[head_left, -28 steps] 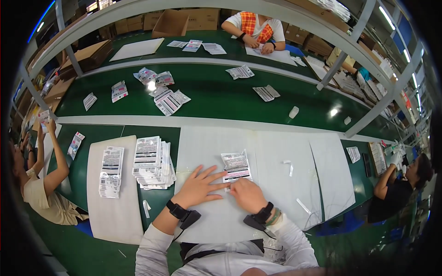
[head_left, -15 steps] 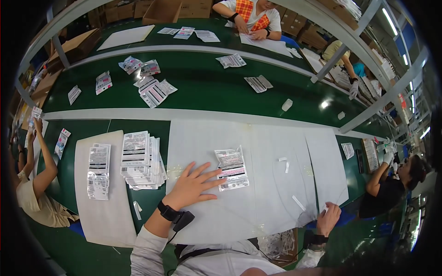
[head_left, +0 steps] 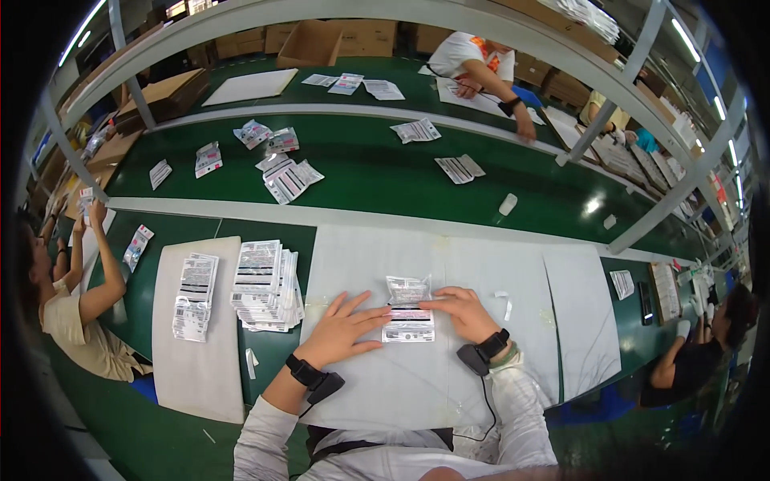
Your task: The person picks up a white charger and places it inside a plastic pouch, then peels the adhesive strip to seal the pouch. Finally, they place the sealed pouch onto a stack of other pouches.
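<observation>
A flat silver-white printed packet (head_left: 409, 325) lies on the white sheet (head_left: 361, 401) in front of me; its upper part looks creased and shiny. My left hand (head_left: 341, 330) is spread at the packet's left side, its fingertips touching that edge. From the other side my right hand (head_left: 465, 314) reaches in with fingers stretched out, their tips resting on the packet's right edge near its middle. Neither hand is closed round anything. Left of my hands stands a pile of similar packets (head_left: 261, 284), and beyond it a smaller stack of packets (head_left: 195, 297) on a white board (head_left: 216, 385).
Loose packets (head_left: 290, 180) are scattered over the green surface (head_left: 361, 172) behind a pale rail (head_left: 265, 215). A white strip (head_left: 504, 305) lies right of my hand. Co-workers sit left (head_left: 80, 313) and right (head_left: 706, 337); another person (head_left: 473, 64) works across the table.
My right hand has come from the sheet's right front edge to the packet. The packet now lies straighter between both hands. Across the table, the person's arm has stretched out to the right.
</observation>
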Available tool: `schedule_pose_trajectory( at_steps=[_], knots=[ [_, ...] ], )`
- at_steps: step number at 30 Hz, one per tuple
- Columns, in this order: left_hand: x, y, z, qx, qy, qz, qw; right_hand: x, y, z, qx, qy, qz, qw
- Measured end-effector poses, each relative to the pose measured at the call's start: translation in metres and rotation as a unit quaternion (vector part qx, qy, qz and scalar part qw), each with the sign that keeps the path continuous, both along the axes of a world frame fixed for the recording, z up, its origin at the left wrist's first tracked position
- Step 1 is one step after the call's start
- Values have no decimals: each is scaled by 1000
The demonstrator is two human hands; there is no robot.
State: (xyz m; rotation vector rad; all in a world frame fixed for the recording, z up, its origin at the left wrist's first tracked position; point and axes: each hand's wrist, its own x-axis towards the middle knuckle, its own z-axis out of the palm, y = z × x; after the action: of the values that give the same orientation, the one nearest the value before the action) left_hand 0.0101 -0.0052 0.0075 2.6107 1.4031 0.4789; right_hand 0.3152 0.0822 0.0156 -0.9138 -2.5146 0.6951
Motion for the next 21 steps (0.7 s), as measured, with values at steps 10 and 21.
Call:
schedule_pose_trajectory(
  at_steps=[10,21],
  knots=[
    [20,18,-17,-3,-121,88,989,-5,-19,-12,32,9,-59,998],
    [25,16,-13,108,-118,107,981,5,-21,-2,203,-24,-73,976]
  ],
)
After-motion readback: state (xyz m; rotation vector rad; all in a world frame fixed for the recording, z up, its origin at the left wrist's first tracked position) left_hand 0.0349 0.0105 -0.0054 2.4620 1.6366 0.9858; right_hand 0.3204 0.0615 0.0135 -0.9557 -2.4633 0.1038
